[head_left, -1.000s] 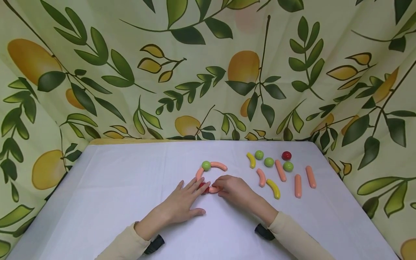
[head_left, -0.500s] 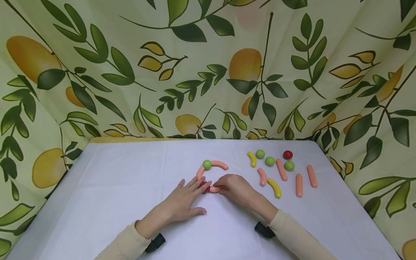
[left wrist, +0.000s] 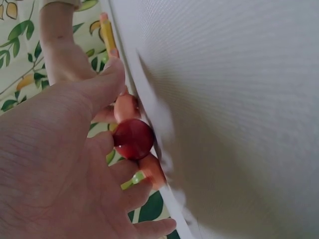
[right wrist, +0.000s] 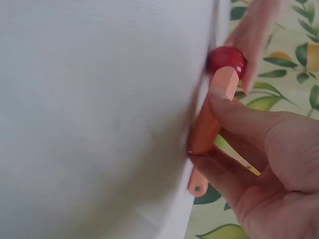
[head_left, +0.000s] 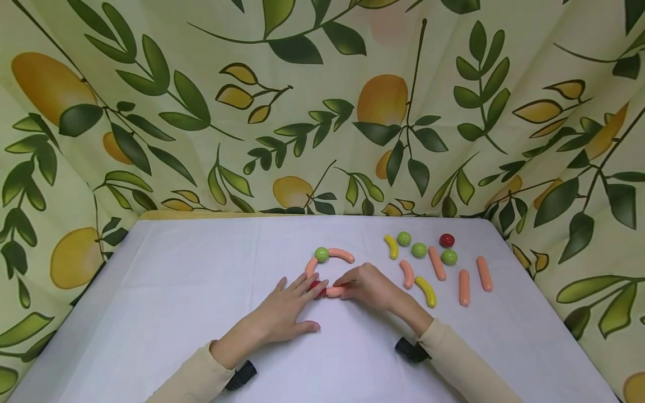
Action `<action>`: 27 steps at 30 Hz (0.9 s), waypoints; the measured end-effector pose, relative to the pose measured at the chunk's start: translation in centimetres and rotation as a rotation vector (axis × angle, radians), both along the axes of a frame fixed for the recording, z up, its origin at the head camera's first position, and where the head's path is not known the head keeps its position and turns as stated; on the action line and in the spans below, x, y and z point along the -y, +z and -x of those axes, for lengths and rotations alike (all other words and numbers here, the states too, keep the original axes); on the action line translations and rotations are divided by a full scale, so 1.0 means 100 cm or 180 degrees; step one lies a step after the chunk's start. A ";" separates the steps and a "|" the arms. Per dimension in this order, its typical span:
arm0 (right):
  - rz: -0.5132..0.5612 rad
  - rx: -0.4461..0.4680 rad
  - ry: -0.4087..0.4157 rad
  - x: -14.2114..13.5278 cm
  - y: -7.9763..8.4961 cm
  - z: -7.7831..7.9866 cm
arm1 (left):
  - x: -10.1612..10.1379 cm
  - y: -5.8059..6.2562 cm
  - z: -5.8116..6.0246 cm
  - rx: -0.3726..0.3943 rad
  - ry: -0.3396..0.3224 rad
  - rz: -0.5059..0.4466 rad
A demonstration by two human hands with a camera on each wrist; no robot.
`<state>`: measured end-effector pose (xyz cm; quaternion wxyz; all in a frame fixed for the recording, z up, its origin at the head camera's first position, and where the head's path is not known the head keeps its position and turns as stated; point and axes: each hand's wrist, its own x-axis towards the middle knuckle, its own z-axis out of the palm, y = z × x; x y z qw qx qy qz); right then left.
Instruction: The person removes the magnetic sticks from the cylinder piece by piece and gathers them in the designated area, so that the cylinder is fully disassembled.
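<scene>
My right hand (head_left: 370,286) pinches a short pink toy sausage (head_left: 334,291) between thumb and fingers; the right wrist view shows this sausage (right wrist: 209,122) lying against a red ball (right wrist: 227,59). Fingers spread, my left hand (head_left: 284,316) rests over the red ball (head_left: 317,289), its fingertips partly covering it. In the left wrist view, the ball (left wrist: 134,139) sits beside the left fingers with a pink piece on either side. Farther back, a curved pink sausage (head_left: 312,267), a green ball (head_left: 321,254) and another curved sausage (head_left: 341,255) form an arc leading from the red ball.
Loose pieces lie to the right on the white-covered table (head_left: 151,313): yellow toy bananas (head_left: 425,291), green balls (head_left: 419,250), a red ball (head_left: 446,240), a curved sausage (head_left: 407,273) and straight sausages (head_left: 464,288). A leaf-and-fruit patterned curtain (head_left: 312,112) hangs behind.
The back of my right hand has risen slightly, its fingertips have drawn a little rightward, and more of the pinched sausage shows. My left hand stays in place over the red ball.
</scene>
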<state>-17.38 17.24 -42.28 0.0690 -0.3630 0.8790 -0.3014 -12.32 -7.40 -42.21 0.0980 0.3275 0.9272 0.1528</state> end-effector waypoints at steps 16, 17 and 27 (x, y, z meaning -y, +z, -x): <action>0.0179 0.0416 -0.0639 -0.015 0.010 0.002 | -0.001 0.003 -0.002 0.0001 -0.0002 -0.0019; 0.0186 0.0415 -0.0687 -0.015 0.010 0.001 | -0.001 0.003 -0.002 -0.0003 -0.0006 -0.0022; 0.0255 0.0380 -0.0978 -0.021 0.013 0.000 | 0.001 0.002 0.000 0.0018 -0.0026 -0.0053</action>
